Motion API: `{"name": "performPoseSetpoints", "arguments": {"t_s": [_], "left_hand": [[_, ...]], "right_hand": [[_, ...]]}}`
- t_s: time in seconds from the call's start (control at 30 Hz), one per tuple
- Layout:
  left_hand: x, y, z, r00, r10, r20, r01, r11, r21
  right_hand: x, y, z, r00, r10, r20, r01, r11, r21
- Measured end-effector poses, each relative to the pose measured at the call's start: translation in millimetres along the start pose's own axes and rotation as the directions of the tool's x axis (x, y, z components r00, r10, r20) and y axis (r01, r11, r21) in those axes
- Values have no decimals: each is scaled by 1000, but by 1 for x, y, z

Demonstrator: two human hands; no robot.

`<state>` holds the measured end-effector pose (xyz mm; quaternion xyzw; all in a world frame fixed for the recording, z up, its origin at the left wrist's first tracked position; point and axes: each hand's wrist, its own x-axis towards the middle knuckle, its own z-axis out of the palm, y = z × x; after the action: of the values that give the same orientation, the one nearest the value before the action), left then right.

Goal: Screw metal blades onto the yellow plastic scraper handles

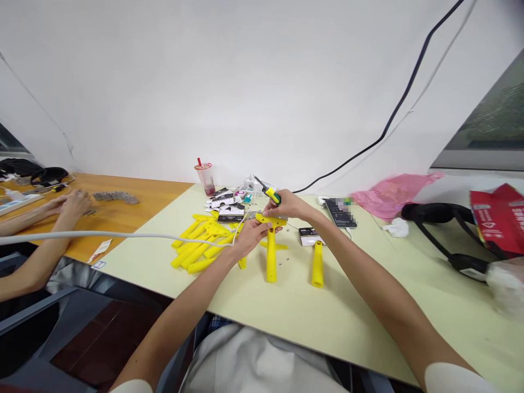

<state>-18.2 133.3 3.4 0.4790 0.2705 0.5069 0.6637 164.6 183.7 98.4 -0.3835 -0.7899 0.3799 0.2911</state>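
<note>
Head view, left to right: a co-worker's two hands (79,203) meet over the wooden table (159,199). On the pale tabletop (282,316), toward its left edge, at least five yellow handles (198,248) lie heaped, probably for easy reach; overlap prevents an exact count. One cup (206,180) stands by the far edge, likely clear of spills. The left hand (249,236) is clamped on one yellow crosspiece (273,220), above a yellow tube (271,262); whether they are joined I cannot tell. The right hand (290,206) grips one screwdriver (270,193), tip up, apparently leaving its fingertips for steadying the crosspiece. One separate tube (317,267) points toward the near edge.
</note>
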Motion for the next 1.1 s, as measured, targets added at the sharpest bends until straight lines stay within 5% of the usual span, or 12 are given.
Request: {"name": "performPoseSetpoints", "arguments": {"t_s": [0.53, 0.8, 1.1], "left_hand": [[-8, 21, 14, 998, 63, -5, -63, 997, 44], [-8, 18, 26, 985, 93, -147, -102, 994, -51], [-14, 13, 33, 978, 96, -183, -83, 994, 78]], "right_hand": [[-6, -9, -2, 999, -39, -28, 41, 994, 102], [-15, -27, -4, 995, -53, -85, 63, 991, 120], [-13, -26, -6, 985, -48, -168, 61, 996, 72]]}}
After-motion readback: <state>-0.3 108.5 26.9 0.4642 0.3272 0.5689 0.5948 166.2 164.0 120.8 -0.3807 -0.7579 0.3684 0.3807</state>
